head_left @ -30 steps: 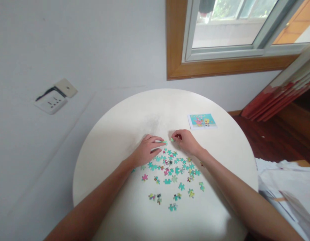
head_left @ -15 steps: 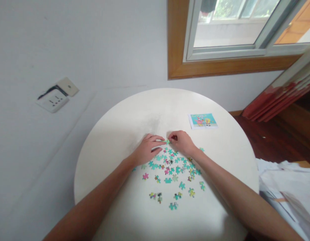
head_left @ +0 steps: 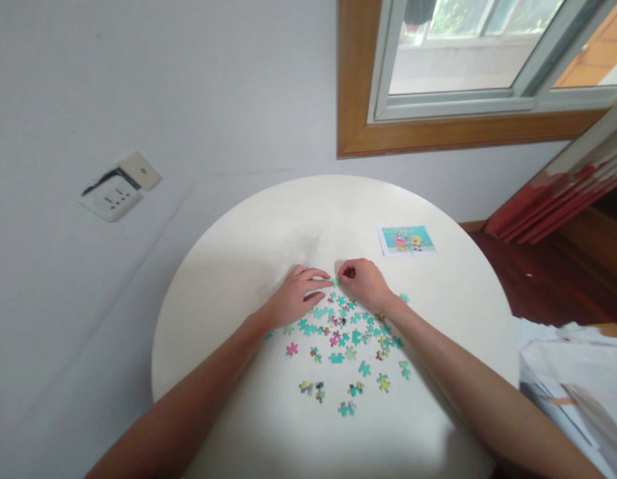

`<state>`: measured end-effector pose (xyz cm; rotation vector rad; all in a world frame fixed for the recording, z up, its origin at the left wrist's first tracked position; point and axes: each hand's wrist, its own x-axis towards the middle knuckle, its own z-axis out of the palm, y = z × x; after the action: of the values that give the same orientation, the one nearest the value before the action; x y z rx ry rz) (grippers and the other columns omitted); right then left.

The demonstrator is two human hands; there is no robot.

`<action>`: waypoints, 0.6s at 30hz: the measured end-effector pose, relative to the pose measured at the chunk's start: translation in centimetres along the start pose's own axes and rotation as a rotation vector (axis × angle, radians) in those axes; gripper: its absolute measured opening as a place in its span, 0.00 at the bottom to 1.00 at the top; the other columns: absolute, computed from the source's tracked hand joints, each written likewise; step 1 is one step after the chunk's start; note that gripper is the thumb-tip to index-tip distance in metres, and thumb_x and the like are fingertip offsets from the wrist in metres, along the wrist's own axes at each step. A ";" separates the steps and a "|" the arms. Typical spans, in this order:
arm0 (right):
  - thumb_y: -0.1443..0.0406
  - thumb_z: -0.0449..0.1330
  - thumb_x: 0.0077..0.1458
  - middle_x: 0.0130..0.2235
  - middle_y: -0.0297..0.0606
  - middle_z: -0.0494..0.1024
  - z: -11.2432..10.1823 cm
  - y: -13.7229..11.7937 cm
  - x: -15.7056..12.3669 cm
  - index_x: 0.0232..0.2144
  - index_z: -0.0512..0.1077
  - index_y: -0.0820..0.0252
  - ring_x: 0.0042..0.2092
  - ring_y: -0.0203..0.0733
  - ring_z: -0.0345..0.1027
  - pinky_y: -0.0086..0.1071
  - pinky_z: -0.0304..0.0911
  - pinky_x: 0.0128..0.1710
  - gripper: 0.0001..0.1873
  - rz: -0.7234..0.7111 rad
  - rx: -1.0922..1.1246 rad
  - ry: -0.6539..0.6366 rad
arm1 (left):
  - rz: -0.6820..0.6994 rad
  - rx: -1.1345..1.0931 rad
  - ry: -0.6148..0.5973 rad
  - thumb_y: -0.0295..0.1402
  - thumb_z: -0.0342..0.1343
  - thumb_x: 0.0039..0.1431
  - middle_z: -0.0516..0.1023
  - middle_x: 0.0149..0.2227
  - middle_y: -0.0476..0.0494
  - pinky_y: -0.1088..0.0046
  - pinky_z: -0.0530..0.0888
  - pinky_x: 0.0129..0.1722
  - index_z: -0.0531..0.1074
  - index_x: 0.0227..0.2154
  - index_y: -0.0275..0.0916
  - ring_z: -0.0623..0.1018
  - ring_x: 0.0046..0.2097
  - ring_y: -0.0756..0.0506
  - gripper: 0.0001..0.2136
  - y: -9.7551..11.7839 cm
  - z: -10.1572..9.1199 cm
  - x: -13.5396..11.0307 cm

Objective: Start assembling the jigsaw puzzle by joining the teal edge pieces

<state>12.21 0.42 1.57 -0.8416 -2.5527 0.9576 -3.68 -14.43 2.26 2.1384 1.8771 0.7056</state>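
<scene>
A green puzzle piece (head_left: 335, 283) lies at the far end of the spread of pieces, between my two hands. My left hand (head_left: 296, 296) rests on the table with its fingers stretched out and apart, the fingertips touching the piece's left side. From the right, my right hand (head_left: 362, 283) pinches at the same piece with thumb and forefinger; the fingertips partly cover its edge. Many loose puzzle pieces, mostly turquoise, lie just below the hands, among them a pink puzzle piece (head_left: 291, 349) and a yellow puzzle piece (head_left: 383, 382).
All this lies on a round white table (head_left: 213, 266) against the wall. A picture card (head_left: 407, 240) with cartoon figures sits at the back right. Papers (head_left: 572, 372) are piled beyond the right edge. A wall socket (head_left: 112, 197) is at left, a window above.
The view has shifted slightly, moving the whole scene a little to the right. Both hands stay at the same puzzle piece, with barely any movement of the fingers.
</scene>
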 end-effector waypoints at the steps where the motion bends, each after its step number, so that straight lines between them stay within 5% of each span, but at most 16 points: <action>1: 0.68 0.61 0.52 0.29 0.35 0.79 0.0 -0.1 -0.1 0.28 0.77 0.57 0.31 0.37 0.69 0.29 0.57 0.32 0.05 -0.003 -0.012 0.006 | -0.002 0.000 -0.004 0.31 0.53 0.65 0.74 0.53 0.46 0.60 0.64 0.55 0.76 0.51 0.49 0.69 0.52 0.43 0.14 0.0 0.0 0.0; 6: 0.68 0.60 0.52 0.29 0.36 0.79 0.0 0.1 0.1 0.28 0.77 0.58 0.31 0.37 0.69 0.29 0.58 0.32 0.05 -0.003 0.015 0.038 | -0.004 -0.005 -0.012 0.30 0.54 0.65 0.74 0.53 0.46 0.59 0.64 0.56 0.76 0.51 0.49 0.69 0.52 0.42 0.14 0.1 -0.1 0.0; 10: 0.69 0.58 0.53 0.31 0.38 0.80 -0.6 1.3 0.6 0.29 0.78 0.61 0.30 0.37 0.69 0.29 0.60 0.33 0.07 -0.009 0.108 0.084 | -0.030 -0.023 0.098 0.29 0.54 0.64 0.75 0.52 0.45 0.61 0.65 0.56 0.75 0.51 0.45 0.70 0.52 0.43 0.15 -0.3 0.0 0.1; 18: 0.69 0.61 0.52 0.30 0.38 0.79 -2.1 2.7 0.2 0.28 0.79 0.59 0.30 0.39 0.68 0.32 0.58 0.31 0.06 0.001 0.020 0.025 | -0.243 -0.027 0.212 0.33 0.62 0.58 0.77 0.37 0.45 0.65 0.70 0.47 0.79 0.41 0.41 0.74 0.42 0.44 0.08 -1.8 -0.1 -0.1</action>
<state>14.17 3.22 1.37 -0.8444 -2.5172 0.9654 -5.37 -14.28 1.50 1.8365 2.1726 0.9264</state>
